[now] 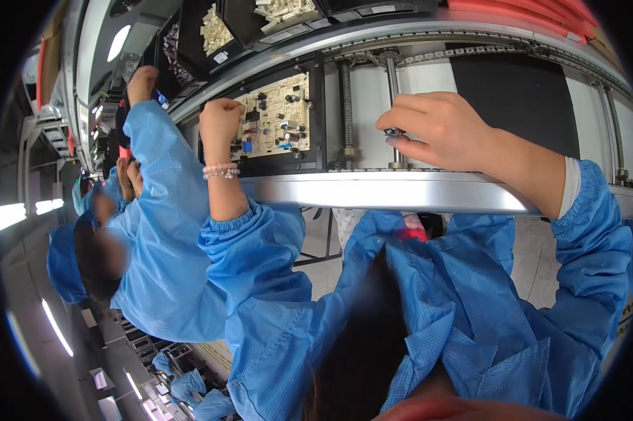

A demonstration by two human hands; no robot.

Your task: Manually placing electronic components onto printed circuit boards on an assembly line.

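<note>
The person's two hands (436, 130), one populated board (278, 118), one black frame (318, 112), three black bins (238, 21) holding parts

Conveyor (401, 191) — black frame (318, 112) aboard, circuit board (277, 112) inside

This is a factory floor, an electronics assembly line. A silver metal conveyor rail (401, 193) and a grey steel drive chain (464, 50) border a cream rectangular circuit board studded with black and blue components (278, 116), set in a flat black frame (318, 112). Black open bins (236, 21) hold small cream parts (215, 31). A neighbouring worker in a blue fabric smock (176, 231) sits alongside, under long white tube lights (57, 327).
</note>
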